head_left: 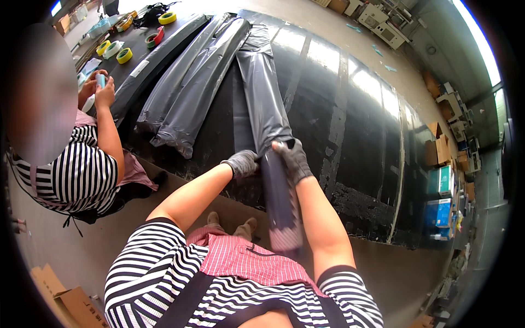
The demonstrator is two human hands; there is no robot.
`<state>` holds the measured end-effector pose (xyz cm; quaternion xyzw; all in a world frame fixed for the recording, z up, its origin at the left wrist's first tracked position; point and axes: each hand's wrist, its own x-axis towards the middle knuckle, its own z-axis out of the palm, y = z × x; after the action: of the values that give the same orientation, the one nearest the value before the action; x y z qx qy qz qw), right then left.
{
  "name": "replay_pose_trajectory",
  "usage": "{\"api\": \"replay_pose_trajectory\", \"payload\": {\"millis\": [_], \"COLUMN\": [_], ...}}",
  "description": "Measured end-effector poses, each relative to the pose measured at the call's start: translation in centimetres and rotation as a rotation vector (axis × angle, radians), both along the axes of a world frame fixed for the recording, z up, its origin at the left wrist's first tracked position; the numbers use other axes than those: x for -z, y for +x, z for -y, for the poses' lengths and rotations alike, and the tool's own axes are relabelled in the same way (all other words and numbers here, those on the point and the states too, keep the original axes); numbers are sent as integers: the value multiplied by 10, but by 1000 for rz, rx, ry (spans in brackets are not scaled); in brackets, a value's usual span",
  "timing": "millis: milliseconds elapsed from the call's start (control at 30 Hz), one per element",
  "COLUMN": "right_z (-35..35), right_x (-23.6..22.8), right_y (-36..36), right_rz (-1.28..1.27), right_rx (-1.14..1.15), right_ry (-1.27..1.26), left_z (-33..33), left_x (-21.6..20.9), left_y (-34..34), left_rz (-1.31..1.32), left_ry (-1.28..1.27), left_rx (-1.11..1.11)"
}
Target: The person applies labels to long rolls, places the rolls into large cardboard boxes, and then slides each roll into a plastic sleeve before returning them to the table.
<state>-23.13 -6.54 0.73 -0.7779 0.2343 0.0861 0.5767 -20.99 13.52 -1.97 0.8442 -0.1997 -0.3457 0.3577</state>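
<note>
A long dark roll [278, 191] sticks out of the mouth of a grey plastic sleeve [262, 93], its near end toward my body and smeared by motion. My right hand [294, 159], in a grey glove with a bare thumb, is closed on the sleeve's mouth at the roll's right side. On the left, my gloved left hand [242, 164] is curled with its fingers against the roll's side; whether it pinches the sleeve is hidden. Left of these lie grey plastic-wrapped long bundles [199, 90], side by side on the black table [317, 120].
At my left a person in a striped shirt [82, 169] holds a small light-blue object [100, 81]. Yellow tape rolls [124, 55] and a red tape dispenser [155, 38] lie at the far left. Cardboard boxes [437, 150] and blue boxes [439, 212] stand beyond the table's right side.
</note>
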Motion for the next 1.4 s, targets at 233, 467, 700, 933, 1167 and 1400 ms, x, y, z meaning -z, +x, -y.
{"api": "replay_pose_trajectory", "payload": {"millis": [233, 467, 700, 933, 1167, 1400], "right_z": [-25, 34, 18, 33, 34, -4], "right_x": [71, 121, 56, 61, 80, 42], "right_y": [4, -27, -184, -64, -118, -165], "right_rz": [485, 297, 128, 298, -218, 27], "right_rx": [-41, -467, -679, -552, -299, -658], "right_ry": [-973, -426, -195, -574, -60, -273], "left_z": [-58, -45, -55, -38, -65, -75], "left_x": [102, 58, 14, 10, 59, 82], "left_y": [6, -44, -168, -56, -114, -153], "left_rz": [-113, 228, -198, -74, -531, -606], "left_ry": [-60, 38, 43, -84, -292, -542], "left_rx": [-361, -102, 284, -139, -513, -548]}}
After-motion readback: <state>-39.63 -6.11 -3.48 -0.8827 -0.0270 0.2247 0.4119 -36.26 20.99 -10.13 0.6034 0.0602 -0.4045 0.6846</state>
